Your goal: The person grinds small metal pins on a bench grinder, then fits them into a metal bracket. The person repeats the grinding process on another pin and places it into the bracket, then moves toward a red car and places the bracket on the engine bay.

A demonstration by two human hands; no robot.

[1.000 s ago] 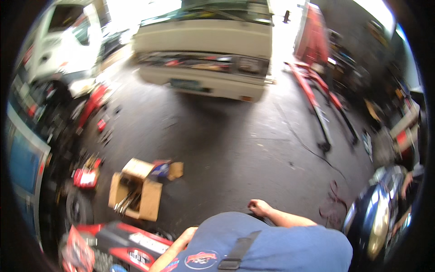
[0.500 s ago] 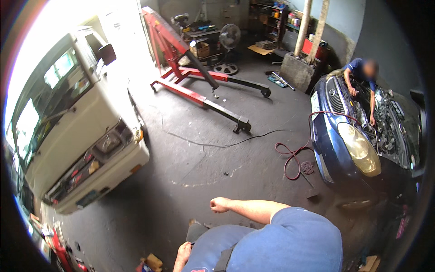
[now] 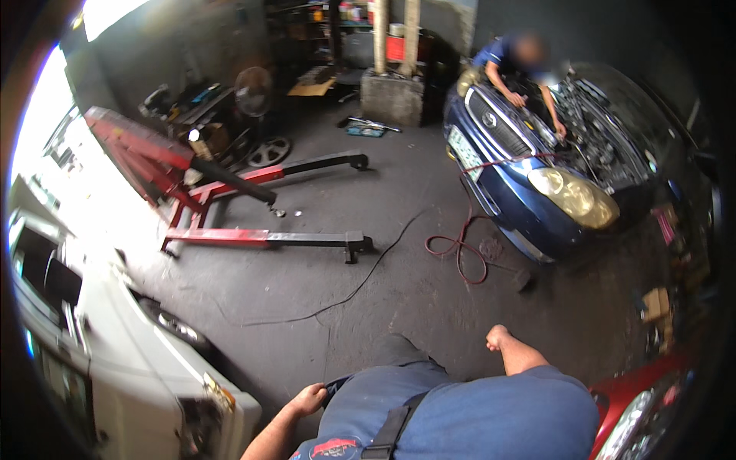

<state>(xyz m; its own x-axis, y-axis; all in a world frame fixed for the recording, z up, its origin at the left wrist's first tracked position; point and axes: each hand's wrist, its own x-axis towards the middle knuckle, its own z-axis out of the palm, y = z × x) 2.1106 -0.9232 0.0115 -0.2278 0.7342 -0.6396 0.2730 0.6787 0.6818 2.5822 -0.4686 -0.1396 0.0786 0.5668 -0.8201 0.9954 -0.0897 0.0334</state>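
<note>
View has swung from the white van [image 3: 115,360] to the blue car [image 3: 537,184]. Left hand [image 3: 307,399] loosely curled at pocket, right hand [image 3: 497,337] clenched, both empty.

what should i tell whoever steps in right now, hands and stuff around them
Left hand: at the hip, fingers on a dark strap by the blue trousers, grip unclear.
Right hand: loosely closed, empty, swung out to the side.
Around: white van at the left, red engine hoist ahead on the grey concrete floor, blue car with open bonnet at the right, another person leaning into it.
Nothing is carried; nothing shows as worked on by these hands.
</note>
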